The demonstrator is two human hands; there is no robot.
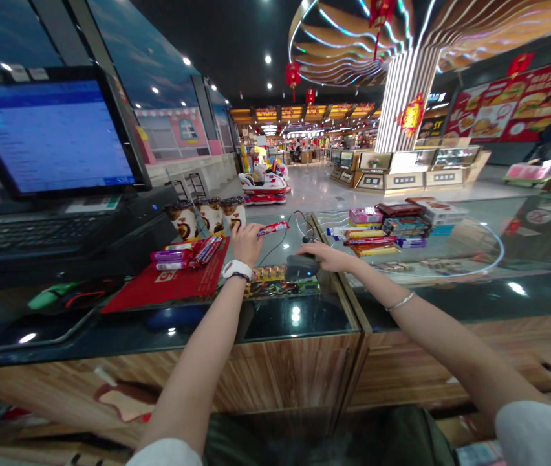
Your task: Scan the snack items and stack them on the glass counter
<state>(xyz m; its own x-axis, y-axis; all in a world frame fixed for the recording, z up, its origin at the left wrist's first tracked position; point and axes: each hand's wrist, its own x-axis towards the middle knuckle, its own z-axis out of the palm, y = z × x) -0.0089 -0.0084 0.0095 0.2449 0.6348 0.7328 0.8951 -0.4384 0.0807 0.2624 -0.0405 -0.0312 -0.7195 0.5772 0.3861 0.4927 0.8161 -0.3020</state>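
1. The left hand [246, 241] is closed around one end of a red snack bar [272, 228], holding it level above the glass counter [299, 317]; the white print on its wrapper is too small to read.
2. The right hand [326, 255] lies over a dark barcode scanner [302, 265] on the counter, fingers curled on its top; a cable runs back from it.
3. Just left of the left hand, more wrapped bars [188, 254], purple and red, lie on a red mat [169, 285] whose white logo is unreadable.
4. Behind them stand three ice cream cones [210, 217] in printed sleeves.
5. A till screen [52, 136] and keyboard [28, 234] fill the left; the screen text is blurred.
6. To the right, well apart, a pile of snack boxes [396, 226] sits on the glass.
7. A red burger poster [513, 103] hangs far right, its lettering illegible.
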